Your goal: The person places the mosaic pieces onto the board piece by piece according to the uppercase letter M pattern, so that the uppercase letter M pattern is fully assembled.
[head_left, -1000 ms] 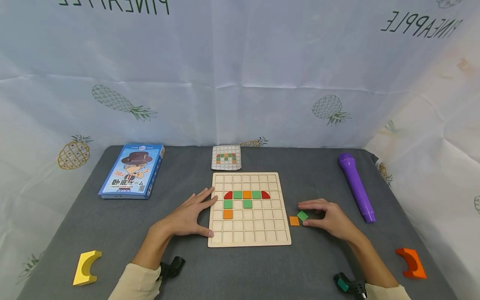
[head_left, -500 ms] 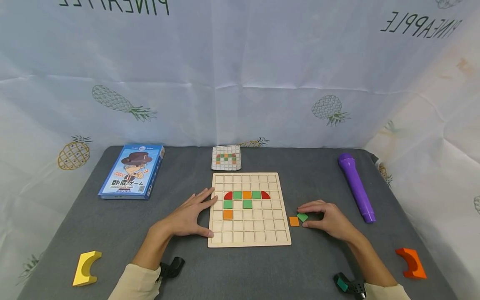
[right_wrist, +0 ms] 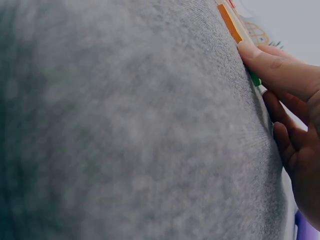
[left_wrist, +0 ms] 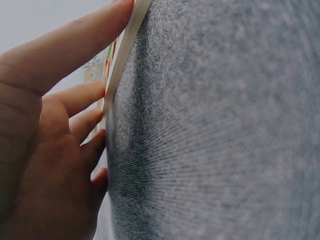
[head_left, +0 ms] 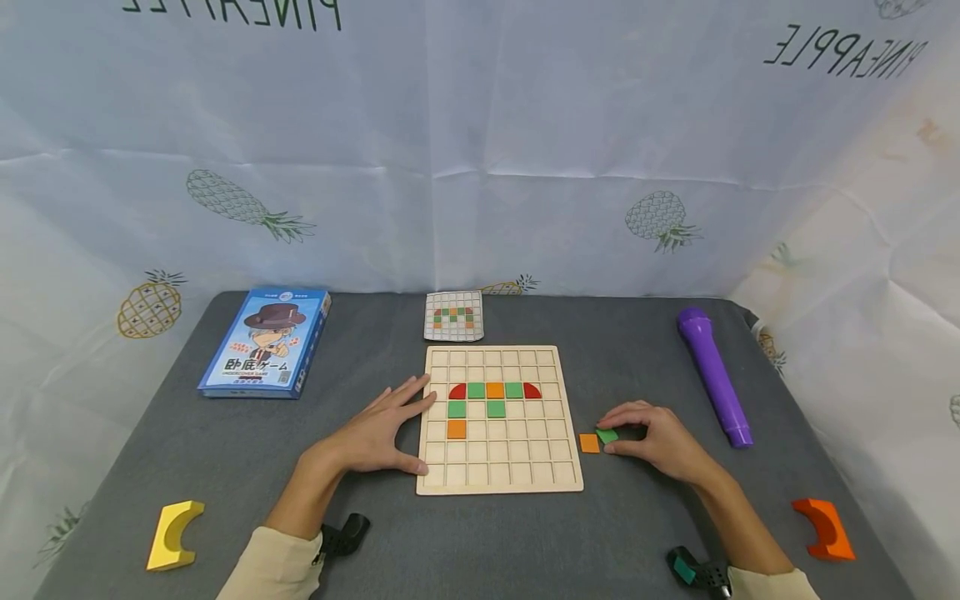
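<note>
My left hand lies spread along the left edge of a wooden grid board, fingertips and thumb on its rim. In the left wrist view the thumb touches the board's pale edge. To the right of the board, my right hand pinches a small green square tile between thumb and fingers, low over the cloth. The right wrist view shows the tile mostly hidden behind the thumb. Just left of it lies an orange square tile, at the fingertips.
On the board sit several green tiles, orange tiles and two red rounded pieces. A pattern card lies behind it. Around stand a blue box, purple microphone-shaped object, yellow arch and orange arch.
Between the right thumb and fingers, the green tile has turned and tilted a little, and the fingertips have closed slightly around it. The left hand and the board stay in place.
</note>
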Demonstrator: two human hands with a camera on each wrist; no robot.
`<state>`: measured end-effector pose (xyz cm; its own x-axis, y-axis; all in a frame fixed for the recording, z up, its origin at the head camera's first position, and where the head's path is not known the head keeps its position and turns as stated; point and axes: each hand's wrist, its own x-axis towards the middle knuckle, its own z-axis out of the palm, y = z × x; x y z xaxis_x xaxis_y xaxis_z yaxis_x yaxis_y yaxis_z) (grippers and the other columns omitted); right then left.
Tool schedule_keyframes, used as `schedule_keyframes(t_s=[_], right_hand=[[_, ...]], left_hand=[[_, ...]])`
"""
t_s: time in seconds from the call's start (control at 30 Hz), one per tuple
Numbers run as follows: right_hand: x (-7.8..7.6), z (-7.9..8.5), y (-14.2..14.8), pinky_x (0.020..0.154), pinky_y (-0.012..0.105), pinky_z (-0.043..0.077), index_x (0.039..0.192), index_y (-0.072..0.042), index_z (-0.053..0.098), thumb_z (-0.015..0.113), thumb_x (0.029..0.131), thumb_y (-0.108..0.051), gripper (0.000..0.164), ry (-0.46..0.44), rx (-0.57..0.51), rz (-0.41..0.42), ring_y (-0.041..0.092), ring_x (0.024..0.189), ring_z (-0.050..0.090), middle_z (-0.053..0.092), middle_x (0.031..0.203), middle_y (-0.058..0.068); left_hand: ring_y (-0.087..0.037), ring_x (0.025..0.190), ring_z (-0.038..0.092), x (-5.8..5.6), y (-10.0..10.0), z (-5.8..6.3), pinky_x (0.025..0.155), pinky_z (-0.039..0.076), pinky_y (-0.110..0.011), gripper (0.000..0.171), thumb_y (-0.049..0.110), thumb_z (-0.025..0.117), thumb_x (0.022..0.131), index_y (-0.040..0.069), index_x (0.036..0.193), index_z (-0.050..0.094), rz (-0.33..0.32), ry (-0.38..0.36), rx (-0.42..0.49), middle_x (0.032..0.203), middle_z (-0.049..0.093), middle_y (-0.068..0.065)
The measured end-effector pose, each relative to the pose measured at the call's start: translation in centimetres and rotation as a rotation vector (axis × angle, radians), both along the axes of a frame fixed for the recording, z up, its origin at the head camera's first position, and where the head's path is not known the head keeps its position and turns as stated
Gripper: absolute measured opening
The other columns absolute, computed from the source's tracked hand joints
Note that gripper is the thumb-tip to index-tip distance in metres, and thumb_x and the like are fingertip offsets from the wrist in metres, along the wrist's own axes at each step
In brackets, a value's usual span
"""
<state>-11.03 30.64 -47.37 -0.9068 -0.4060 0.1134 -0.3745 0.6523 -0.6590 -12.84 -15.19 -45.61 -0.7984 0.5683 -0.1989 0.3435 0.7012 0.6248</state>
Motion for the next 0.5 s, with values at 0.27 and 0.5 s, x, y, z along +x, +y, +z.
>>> schedule_keyframes(t_s=[0.27, 0.5], right_hand=[[-0.3, 0.3, 0.2, 0.074, 0.020, 0.050, 0.099, -0.025, 0.080, 0.087, 0.080, -0.021, 0.021, 0.020, -0.044, -0.004, 0.002, 0.088, 0.064, 0.075, 0.101, -0.007], [-1.0, 0.8, 0.3, 0.065, 0.020, 0.054, 0.099, -0.019, 0.080, 0.085, 0.082, -0.014, 0.018, 0.023, -0.102, 0.032, 0.000, 0.076, 0.063, 0.075, 0.098, -0.002]], left_hand=[[-0.039, 0.161, 0.011, 0.0, 0.0, -0.1, 0.128, 0.008, -0.066, 0.107, 0.048, 0.088, 0.074, 0.010, 0.159, 0.035, 0.000, 0.004, 0.003, 0.174, 0.013, -0.009], [-0.039, 0.161, 0.011, 0.1, 0.0, 0.0, 0.128, 0.008, -0.066, 0.106, 0.047, 0.088, 0.075, 0.010, 0.159, 0.035, 0.000, -0.003, 0.005, 0.174, 0.013, -0.010]])
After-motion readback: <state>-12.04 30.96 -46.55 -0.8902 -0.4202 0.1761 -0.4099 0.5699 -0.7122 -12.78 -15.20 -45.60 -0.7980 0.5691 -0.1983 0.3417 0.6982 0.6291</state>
